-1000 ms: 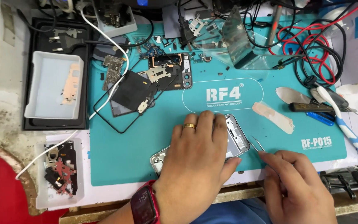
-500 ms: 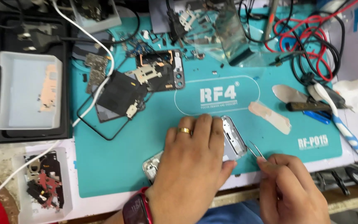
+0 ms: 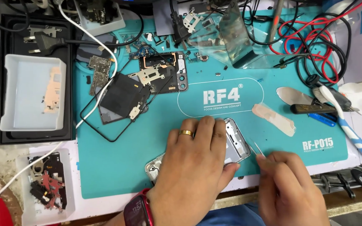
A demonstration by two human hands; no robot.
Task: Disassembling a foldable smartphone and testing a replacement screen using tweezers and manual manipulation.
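Note:
My left hand (image 3: 193, 167), with a gold ring and a red-strapped watch, lies flat over a silver phone frame (image 3: 237, 142) on the teal work mat (image 3: 118, 167) and holds it down. Only the frame's two ends show past my fingers. My right hand (image 3: 290, 184) is just right of the frame, fingers pinched on thin metal tweezers (image 3: 257, 150) whose tips point at the frame's right edge.
A black phone board and back-cover parts (image 3: 139, 90) lie at the mat's upper left. A white tray (image 3: 32, 92) and a small parts box (image 3: 47, 184) sit to the left. Red and black cables (image 3: 315, 46), a brush (image 3: 344, 121) and pry tools (image 3: 311, 109) are at the right.
The view has shifted slightly. Both hands stay on the phone frame and tweezers in nearly the same places.

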